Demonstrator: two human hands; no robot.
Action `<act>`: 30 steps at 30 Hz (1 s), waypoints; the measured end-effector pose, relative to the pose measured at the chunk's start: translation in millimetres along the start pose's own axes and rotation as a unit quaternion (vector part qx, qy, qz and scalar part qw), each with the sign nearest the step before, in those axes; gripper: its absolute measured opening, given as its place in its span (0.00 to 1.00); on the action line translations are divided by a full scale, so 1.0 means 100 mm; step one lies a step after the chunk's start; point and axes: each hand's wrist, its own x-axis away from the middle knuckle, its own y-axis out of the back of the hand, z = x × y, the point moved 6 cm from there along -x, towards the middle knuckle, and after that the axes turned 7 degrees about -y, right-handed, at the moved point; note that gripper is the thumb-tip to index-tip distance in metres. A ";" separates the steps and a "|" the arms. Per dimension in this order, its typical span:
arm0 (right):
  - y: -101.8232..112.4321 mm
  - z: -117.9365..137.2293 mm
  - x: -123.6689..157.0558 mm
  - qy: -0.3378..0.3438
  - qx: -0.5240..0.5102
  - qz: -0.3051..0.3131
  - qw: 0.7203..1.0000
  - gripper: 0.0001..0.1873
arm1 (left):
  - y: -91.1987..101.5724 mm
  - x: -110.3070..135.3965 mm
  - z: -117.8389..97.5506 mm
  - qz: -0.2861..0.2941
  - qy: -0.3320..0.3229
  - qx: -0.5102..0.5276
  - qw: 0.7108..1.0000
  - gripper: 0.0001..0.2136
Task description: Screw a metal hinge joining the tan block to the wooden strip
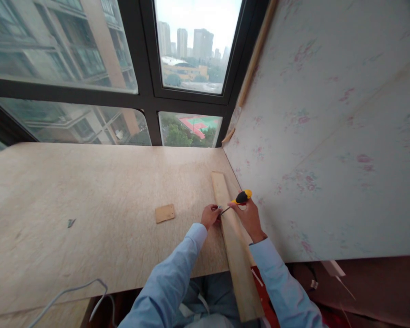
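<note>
The person stands at the near edge of a wide plywood board (89,205) that runs up to the window (146,68). Both hands are at work near the board's right edge, where it meets a flower-patterned wall panel (328,136).

A long wooden strip (234,241) lies there, close along the panel. Its far end rests on the board and its near end sticks out past the near edge, over the person's lap.

The right hand (249,216) is wrapped around a screwdriver (239,199) with a yellow and black handle. The handle points up and to the right; the thin shaft slants down and left to the strip's left edge. That grip is firm and closed around the handle.

The left hand (210,215) sits just left of the strip, fingers pinched together right at the shaft's tip. Something small seems to be held there, but it is too tiny to make out, so I cannot tell what the pinch contains.

A small square offcut (164,213) lies flat on the board, a little left of the left hand and clear of it. A dark scrap (71,222) lies well off toward the left side. A pale cable (71,291) loops along the near edge at the left.
</note>
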 end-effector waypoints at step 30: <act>-0.11 -0.01 0.10 -0.016 -0.241 0.084 0.967 0.31 | 0.01 -0.01 0.00 0.014 0.003 0.019 1.000 0.08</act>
